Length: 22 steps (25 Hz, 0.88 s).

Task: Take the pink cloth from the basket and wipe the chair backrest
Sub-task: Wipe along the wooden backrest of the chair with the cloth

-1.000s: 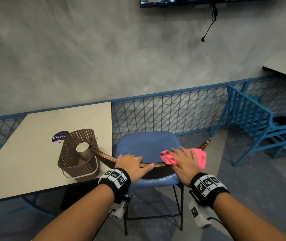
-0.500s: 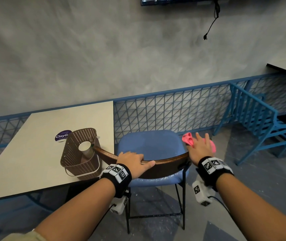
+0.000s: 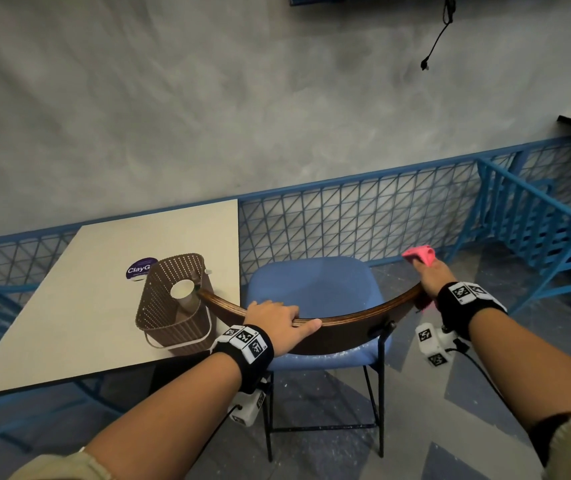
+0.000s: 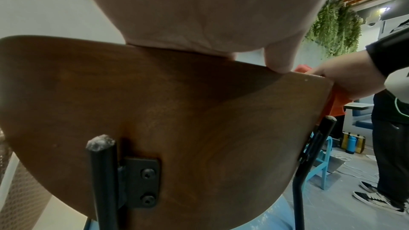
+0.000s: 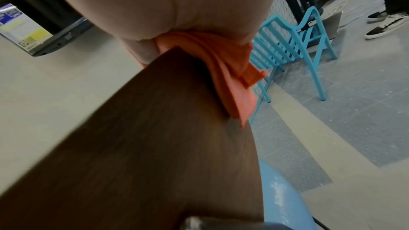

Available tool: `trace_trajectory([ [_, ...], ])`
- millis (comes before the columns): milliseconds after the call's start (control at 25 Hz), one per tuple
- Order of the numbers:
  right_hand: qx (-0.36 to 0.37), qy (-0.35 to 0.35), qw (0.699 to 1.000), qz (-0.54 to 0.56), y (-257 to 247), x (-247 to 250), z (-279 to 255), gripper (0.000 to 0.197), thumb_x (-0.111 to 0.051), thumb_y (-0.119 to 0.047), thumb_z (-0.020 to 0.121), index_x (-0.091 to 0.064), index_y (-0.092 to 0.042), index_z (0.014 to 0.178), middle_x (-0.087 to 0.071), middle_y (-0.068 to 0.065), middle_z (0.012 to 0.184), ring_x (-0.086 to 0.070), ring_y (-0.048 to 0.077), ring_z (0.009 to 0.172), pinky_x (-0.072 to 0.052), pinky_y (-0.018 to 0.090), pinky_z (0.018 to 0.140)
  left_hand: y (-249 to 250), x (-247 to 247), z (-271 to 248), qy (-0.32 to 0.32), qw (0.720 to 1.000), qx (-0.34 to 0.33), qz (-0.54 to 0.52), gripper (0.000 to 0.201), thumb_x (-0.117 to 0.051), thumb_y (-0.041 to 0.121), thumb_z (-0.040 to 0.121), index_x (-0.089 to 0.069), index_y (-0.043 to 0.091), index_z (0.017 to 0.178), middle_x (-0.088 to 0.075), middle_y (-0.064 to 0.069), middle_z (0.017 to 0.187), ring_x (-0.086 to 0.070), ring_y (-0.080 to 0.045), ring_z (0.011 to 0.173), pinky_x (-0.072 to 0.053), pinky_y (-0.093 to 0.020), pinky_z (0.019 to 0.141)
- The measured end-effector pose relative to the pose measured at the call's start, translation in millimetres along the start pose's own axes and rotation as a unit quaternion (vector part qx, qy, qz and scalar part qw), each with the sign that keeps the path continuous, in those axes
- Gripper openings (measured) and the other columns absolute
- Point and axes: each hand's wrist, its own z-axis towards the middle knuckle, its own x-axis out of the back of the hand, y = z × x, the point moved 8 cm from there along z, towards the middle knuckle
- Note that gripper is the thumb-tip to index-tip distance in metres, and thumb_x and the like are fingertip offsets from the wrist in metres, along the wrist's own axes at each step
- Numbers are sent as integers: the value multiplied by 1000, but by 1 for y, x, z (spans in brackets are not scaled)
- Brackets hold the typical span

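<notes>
The chair has a curved brown wooden backrest [image 3: 353, 327] and a blue seat [image 3: 312, 289]. My left hand [image 3: 273, 317] grips the top edge of the backrest near its middle, thumb stretched along the edge. My right hand [image 3: 429, 275] holds the pink cloth [image 3: 419, 254] against the right end of the backrest. In the right wrist view the cloth [image 5: 230, 80] hangs bunched between palm and wood [image 5: 155, 146]. The left wrist view shows the rear of the backrest [image 4: 177, 120] and my right hand [image 4: 345, 76] at its far end. The brown perforated basket [image 3: 173, 299] stands on the table.
A beige table [image 3: 86, 306] sits left of the chair, with a purple round sticker [image 3: 140, 269] behind the basket. Blue mesh railing [image 3: 363, 216] runs along the grey wall. A blue slatted chair [image 3: 537, 230] stands to the right. Another person's legs [image 4: 389, 146] are nearby.
My right hand slid the pink cloth along the top of the backrest from near the middle out to the right end. My left hand kept its grip on the backrest.
</notes>
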Motion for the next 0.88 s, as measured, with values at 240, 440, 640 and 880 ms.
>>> trace_trajectory([
  [240, 5, 39, 999, -30, 6, -6, -16, 72, -41, -58, 81, -59, -6, 127, -47, 23, 141, -43, 42, 129, -33, 48, 110, -2, -3, 2, 7, 1000, 1, 2, 77, -12, 88, 78, -59, 27, 84, -62, 4, 80, -57, -21, 86, -42, -45, 87],
  [440, 166, 24, 957, -236, -38, -23, -87, 47, -40, -45, 96, -47, -31, 140, -35, -6, 155, -12, 23, 148, -2, 49, 118, -3, -2, 6, 27, 1000, 6, 11, 79, -13, 89, 78, -60, 25, 79, -63, 5, 76, -59, -21, 82, -42, -40, 79],
  [640, 297, -57, 909, -285, -76, -83, -166, 52, -41, -45, 92, -38, -40, 143, -35, -14, 154, -14, 19, 148, 5, 53, 118, 1, -2, 8, 69, 998, 2, 2, 79, -16, 86, 79, -59, 30, 115, -68, 4, 113, -57, -22, 111, -39, -46, 93],
  [880, 381, -72, 864, -320, -103, -135, -203, 60, -26, -52, 91, -38, -29, 146, -42, -4, 152, -36, 26, 141, 0, 48, 114, -1, -2, -9, 146, 985, -81, -33, 56, -32, 61, 94, -41, 30, 140, -57, 7, 134, -49, -16, 125, -32, -38, 105],
])
